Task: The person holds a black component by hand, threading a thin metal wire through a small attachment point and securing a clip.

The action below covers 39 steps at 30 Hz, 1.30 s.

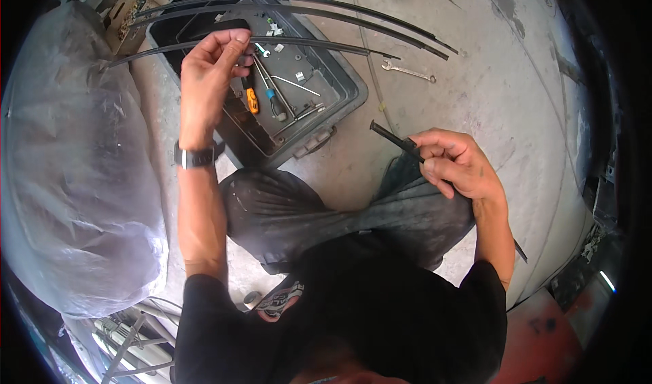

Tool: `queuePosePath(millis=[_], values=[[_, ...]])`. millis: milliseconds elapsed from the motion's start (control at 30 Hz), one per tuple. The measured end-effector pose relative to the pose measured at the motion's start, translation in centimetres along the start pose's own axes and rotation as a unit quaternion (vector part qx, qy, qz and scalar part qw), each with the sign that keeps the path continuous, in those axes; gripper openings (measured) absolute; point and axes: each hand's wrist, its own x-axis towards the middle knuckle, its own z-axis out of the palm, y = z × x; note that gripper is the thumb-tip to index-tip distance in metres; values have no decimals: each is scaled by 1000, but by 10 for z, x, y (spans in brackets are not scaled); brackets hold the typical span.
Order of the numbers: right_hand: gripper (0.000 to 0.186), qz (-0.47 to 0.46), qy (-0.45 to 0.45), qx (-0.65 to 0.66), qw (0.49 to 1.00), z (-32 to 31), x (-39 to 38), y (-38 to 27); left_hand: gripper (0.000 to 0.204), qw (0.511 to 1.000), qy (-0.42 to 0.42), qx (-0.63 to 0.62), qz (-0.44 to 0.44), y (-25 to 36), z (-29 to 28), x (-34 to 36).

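Note:
My left hand (pixel 212 71) is raised over a dark grey plastic tray (pixel 338 100), fingers closed at a long black strip (pixel 326 43); I cannot make out exactly what they grip. Two similar curved strips (pixel 353 14) lie across the tray's top. In the tray are an orange-handled screwdriver (pixel 252 100), a blue-banded tool (pixel 275 105), metal rods (pixel 295 85) and several small light clips (pixel 299 76). On the right, my right hand (pixel 451 163) grips another slim black strip (pixel 387 135), which slants down behind my forearm.
A wrench (pixel 409 71) lies on the concrete floor (pixel 509 153) right of the tray. A bulky plastic-covered object (pixel 78 160) fills the left, with a box of small parts (pixel 123 27) above it. A metal frame (pixel 132 346) is at lower left, a red panel (pixel 543 330) at lower right.

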Motion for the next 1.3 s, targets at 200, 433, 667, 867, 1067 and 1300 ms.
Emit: queuePosePath(millis=[200, 433, 667, 867, 1067, 1300], values=[[39, 22, 34, -50, 998, 6, -2, -8, 18, 944, -164, 214, -191, -108, -5, 45], [44, -17, 36, -65, 997, 1, -17, -2, 24, 890, -159, 416, -102, -191, 14, 49], [48, -69, 29, -54, 996, 2, -23, 2, 24, 830, -242, 501, -44, -251, -11, 35], [46, -78, 15, -95, 992, 2, -17, -2, 23, 797, -353, 489, 39, -267, 10, 25], [45, -93, 15, -126, 988, 0, -19, -5, 25, 778, -353, 518, 41, -283, 34, 15], [36, -48, 40, -133, 989, -2, -11, -12, 19, 831, -303, 467, 30, -251, 13, 26]])
